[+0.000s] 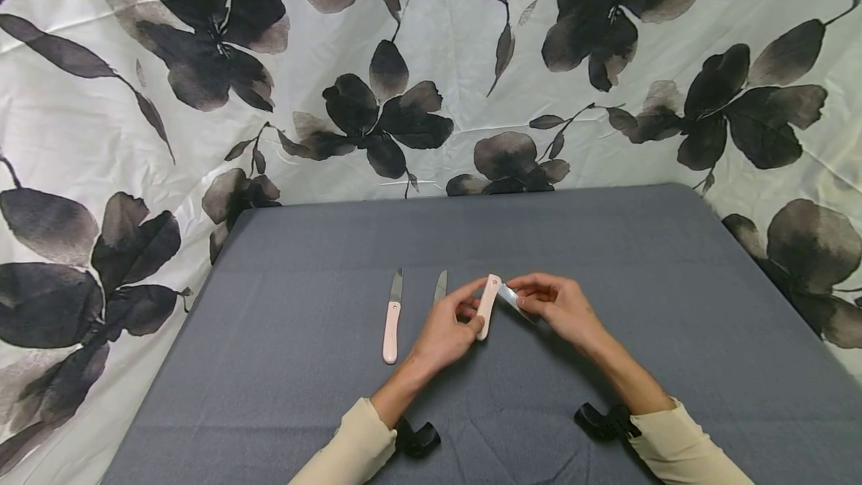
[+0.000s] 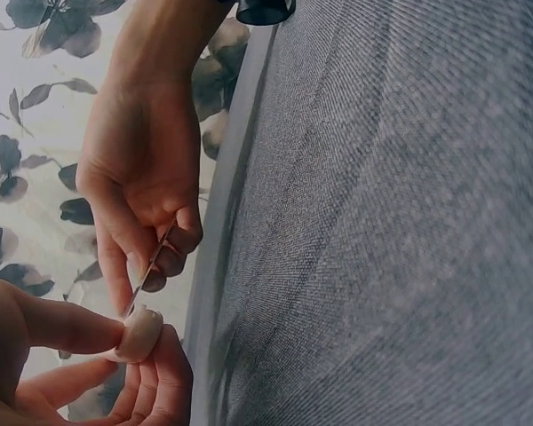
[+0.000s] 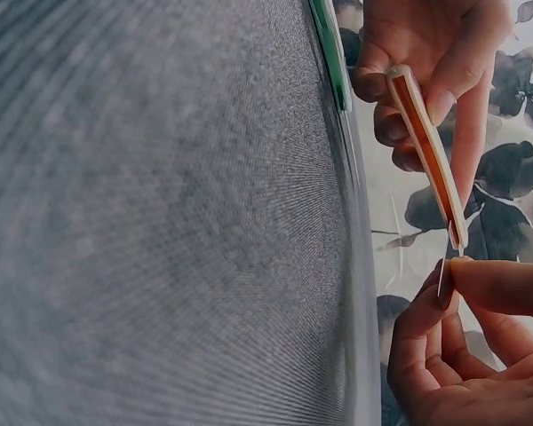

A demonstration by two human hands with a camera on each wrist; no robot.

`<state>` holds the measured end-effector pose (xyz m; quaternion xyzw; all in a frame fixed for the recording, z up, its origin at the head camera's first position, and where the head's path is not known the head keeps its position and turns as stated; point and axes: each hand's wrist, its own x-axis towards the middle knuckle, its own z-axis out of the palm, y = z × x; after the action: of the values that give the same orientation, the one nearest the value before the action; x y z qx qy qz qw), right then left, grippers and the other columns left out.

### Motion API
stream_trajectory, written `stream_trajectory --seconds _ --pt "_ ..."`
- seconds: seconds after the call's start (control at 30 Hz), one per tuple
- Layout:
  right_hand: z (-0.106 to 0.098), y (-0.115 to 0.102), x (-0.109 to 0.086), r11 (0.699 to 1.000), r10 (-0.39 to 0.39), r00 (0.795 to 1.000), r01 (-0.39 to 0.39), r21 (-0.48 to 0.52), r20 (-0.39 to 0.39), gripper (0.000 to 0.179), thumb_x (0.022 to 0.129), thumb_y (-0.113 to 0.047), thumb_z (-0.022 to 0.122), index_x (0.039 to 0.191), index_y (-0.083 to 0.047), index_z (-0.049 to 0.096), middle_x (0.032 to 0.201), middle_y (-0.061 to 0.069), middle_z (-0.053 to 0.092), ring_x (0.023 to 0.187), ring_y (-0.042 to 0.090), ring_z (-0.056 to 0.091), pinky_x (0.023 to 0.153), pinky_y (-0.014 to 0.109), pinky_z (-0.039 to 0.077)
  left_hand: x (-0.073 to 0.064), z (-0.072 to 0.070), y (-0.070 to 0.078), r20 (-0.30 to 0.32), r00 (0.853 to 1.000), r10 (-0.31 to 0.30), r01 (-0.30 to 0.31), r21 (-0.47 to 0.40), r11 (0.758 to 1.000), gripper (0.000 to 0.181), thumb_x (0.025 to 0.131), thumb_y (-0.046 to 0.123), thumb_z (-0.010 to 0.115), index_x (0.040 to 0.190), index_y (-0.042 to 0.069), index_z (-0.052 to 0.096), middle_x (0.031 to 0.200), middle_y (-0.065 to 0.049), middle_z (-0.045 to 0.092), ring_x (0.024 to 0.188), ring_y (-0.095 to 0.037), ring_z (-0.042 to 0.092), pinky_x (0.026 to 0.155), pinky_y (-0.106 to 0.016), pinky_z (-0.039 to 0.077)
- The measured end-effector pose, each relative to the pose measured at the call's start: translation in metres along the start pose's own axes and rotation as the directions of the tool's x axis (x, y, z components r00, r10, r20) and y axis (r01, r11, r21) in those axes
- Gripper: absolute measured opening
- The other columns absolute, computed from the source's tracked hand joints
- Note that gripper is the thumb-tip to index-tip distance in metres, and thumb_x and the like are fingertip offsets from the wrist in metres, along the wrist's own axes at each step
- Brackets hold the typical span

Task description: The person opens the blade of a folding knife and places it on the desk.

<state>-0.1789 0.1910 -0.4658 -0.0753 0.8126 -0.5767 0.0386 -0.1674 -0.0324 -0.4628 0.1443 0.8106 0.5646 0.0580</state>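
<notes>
A folding knife [image 1: 488, 307] with a pale pink handle is held up over the table, its blade [image 1: 509, 298] partly swung out at an angle. My left hand [image 1: 446, 329] grips the handle between thumb and fingers. With thumb and fingertips, my right hand [image 1: 560, 310] pinches the blade, hiding part of it. In the right wrist view the long slot of the handle [image 3: 426, 151] shows. Left of my hands, an unfolded pink-handled knife [image 1: 391, 329] lies on the table. Beside it lies another knife [image 1: 441, 287], only its blade visible past my left hand.
A grey cloth covers the table [image 1: 303, 395]. Behind it hangs a white curtain [image 1: 471, 111] with dark flowers. Black wrist mounts [image 1: 417, 440] sit below both wrists. A green strip [image 3: 329, 53] shows at the table edge in the right wrist view; its kind is unclear.
</notes>
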Motion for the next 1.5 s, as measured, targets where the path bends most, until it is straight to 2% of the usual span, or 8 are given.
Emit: stream_trajectory --seconds 0.43,0.73,0.9,1.5 --pt "-0.005 0.000 -0.001 1.000 -0.014 1.000 0.014 -0.012 0.016 0.026 0.098 -0.006 0.069 0.124 -0.003 0.074 0.110 0.020 0.073 0.087 0.004 0.067 0.078 0.021 0.056 0.003 -0.004 0.001 0.060 0.998 0.004 -0.006 0.036 0.999 0.062 0.089 -0.005 0.063 0.147 0.015 0.060 0.106 -0.013 0.071 0.081 -0.008 0.060 0.070 -0.021 0.047" --pt "-0.007 0.000 0.000 0.998 -0.031 0.999 0.032 -0.045 0.026 0.025 0.100 -0.004 0.066 0.123 -0.003 0.074 0.107 0.022 0.072 0.085 0.006 0.064 0.075 0.022 0.054 0.005 -0.005 -0.001 0.077 0.997 -0.001 -0.002 0.040 0.999 0.063 0.087 -0.006 0.062 0.147 0.015 0.061 0.107 -0.013 0.070 0.082 -0.010 0.060 0.067 -0.023 0.048" --pt "-0.008 -0.002 0.000 0.997 -0.045 0.998 0.047 -0.056 0.031 0.024 0.100 -0.003 0.066 0.123 -0.003 0.074 0.113 0.023 0.073 0.086 0.007 0.065 0.075 0.023 0.053 0.004 -0.007 0.001 0.085 0.996 -0.013 0.009 0.045 0.999 0.063 0.087 -0.004 0.061 0.147 0.016 0.061 0.107 -0.013 0.070 0.082 -0.010 0.060 0.068 -0.022 0.048" --pt "-0.012 -0.001 0.003 0.992 -0.085 0.995 0.089 -0.089 0.050 0.022 0.101 -0.004 0.064 0.121 -0.004 0.075 0.117 0.020 0.075 0.091 0.008 0.067 0.079 0.024 0.056 0.004 -0.011 0.001 0.124 0.992 -0.034 0.024 0.081 0.996 0.061 0.092 -0.003 0.060 0.147 0.021 0.061 0.107 -0.012 0.070 0.080 -0.014 0.058 0.063 -0.026 0.047"
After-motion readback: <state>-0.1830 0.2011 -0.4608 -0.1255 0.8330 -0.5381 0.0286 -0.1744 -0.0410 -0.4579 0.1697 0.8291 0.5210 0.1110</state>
